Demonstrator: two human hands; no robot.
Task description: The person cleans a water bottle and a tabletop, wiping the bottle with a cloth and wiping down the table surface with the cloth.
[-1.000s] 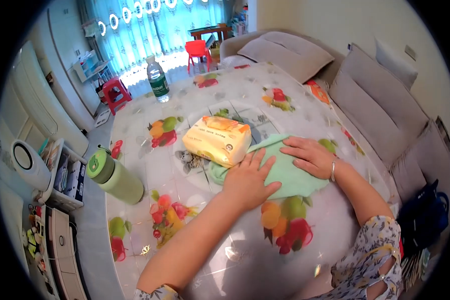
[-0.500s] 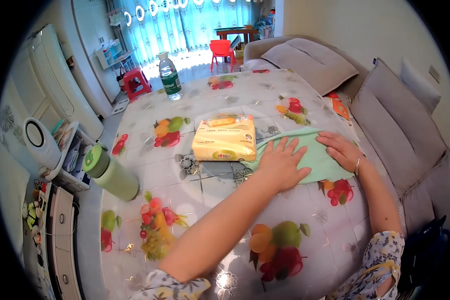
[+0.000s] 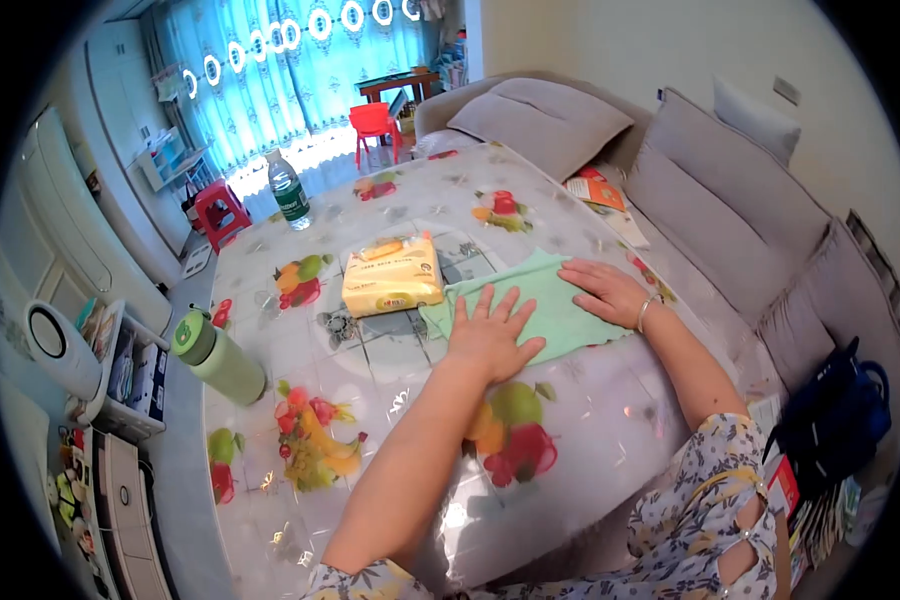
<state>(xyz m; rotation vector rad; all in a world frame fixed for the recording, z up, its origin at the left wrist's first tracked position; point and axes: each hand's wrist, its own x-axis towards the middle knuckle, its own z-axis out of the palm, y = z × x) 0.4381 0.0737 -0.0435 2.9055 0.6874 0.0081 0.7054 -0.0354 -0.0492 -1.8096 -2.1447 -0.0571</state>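
A light green cloth [image 3: 555,318] lies spread on the patterned tablecloth [image 3: 400,390]. My left hand [image 3: 492,338] rests flat with fingers spread on the left part of the cloth. On its right part lies my right hand [image 3: 610,293], palm down with fingers stretched out and a bracelet at the wrist. Just left of the cloth, close to its edge, sits a yellow tissue pack [image 3: 392,275]. Neither hand grips anything.
A green bottle [image 3: 220,358] stands at the table's left edge, and a clear water bottle [image 3: 288,192] at the far left corner. A grey sofa [image 3: 720,210] runs along the right, with a dark blue bag [image 3: 835,420] on it. Red stools stand beyond the table.
The view has shifted between frames. The cloth has flattened out and its left edge now shows beside the tissue pack, which sits slightly apart from my left hand. Both hands stay on the cloth.
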